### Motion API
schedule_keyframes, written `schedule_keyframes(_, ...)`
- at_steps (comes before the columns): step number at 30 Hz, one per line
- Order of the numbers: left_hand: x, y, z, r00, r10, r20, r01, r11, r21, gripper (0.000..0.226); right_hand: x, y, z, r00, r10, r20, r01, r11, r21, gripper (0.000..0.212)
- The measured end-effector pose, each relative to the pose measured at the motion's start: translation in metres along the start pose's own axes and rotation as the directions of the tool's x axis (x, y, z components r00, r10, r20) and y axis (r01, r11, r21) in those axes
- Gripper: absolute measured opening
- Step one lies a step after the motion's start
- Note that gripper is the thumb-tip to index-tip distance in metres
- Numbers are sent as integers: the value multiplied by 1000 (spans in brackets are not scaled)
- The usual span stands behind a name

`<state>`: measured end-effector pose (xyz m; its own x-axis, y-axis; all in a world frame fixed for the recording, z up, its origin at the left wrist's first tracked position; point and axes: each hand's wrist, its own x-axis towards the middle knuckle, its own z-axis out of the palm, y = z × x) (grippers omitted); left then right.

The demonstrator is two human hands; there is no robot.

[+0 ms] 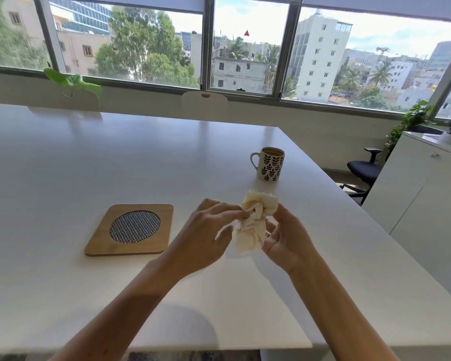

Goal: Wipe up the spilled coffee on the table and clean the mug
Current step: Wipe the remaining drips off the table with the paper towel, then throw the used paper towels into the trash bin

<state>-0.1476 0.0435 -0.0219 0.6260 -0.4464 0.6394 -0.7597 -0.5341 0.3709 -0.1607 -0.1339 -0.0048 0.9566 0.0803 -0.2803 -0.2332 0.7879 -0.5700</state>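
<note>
A white mug (270, 165) with a black leaf pattern stands upright on the white table (115, 157), its handle to the left and a brown rim inside. In front of it, above the table, both hands hold a crumpled cream cloth (253, 225). My left hand (206, 235) pinches the cloth's left side with its fingertips. My right hand (288, 238) grips the cloth from the right, fingers curled round it. No spilled coffee shows on the table surface.
A square wooden trivet (130, 230) with a round woven centre lies left of the hands. Two pale chairs (205, 102) stand at the far edge. A white cabinet (427, 183) and a black office chair (365, 170) stand to the right.
</note>
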Motion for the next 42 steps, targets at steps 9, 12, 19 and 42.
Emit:
schedule_keyframes(9, -9, 13, -6, 983, -168, -79, 150, 970, -189, 38, -12, 3, -11, 950, -301, 79, 303, 838, -454, 36)
schedule_keyframes(12, 6, 7, -20, 948, -208, -243, 153, 962, -228, 21, -18, -2, -16, 911, -394, 119, 383, 708, -593, 32)
schedule_keyframes(19, 49, 5, -18, 974, -109, 198, 167, 937, -307, 33, -35, -19, -28, 816, -423, 394, 506, 195, -840, 28)
schedule_keyframes(42, 75, 192, 137, 966, -118, 228, 184, 938, -294, 13, -125, -136, -163, 591, -722, 361, 513, -9, -858, 7)
